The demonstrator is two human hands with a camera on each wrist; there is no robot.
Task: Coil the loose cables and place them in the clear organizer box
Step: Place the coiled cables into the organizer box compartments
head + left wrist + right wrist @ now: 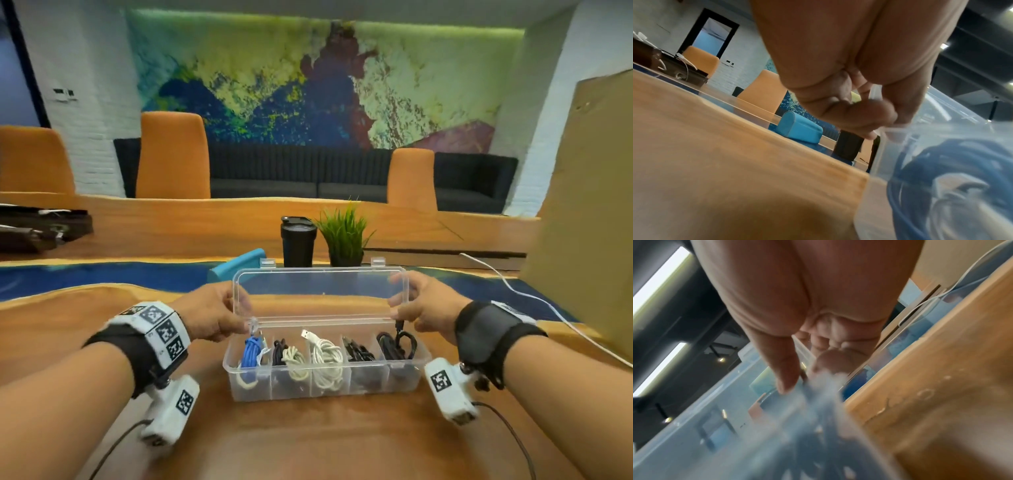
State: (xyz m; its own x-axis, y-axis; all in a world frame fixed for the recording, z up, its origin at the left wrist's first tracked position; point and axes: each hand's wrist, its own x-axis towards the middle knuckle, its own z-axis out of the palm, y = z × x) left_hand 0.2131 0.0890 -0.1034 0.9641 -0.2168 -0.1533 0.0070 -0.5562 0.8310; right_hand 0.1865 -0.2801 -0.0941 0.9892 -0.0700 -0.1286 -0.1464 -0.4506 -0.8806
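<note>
The clear organizer box (224, 365) stands on the wooden table before me, its lid (322, 294) raised nearly upright. My left hand (209, 315) pinches the lid's left edge and my right hand (424, 308) pinches its right edge. Coiled cables lie in the compartments: a blue cable (250, 353) at the left, a white cable (325, 356) in the middle, a black cable (397, 342) at the right. In the left wrist view my left hand (849, 105) has thumb and fingers on the lid (876, 92). My right hand (818, 321) grips the blurred lid (735, 402) likewise.
Behind the box stand a black tumbler (297, 243), a small potted plant (344, 240) and a blue case (236, 269). A loose white cable (534, 298) runs along the table at the right beside a cardboard sheet (582, 205). A dark bag (34, 229) lies far left.
</note>
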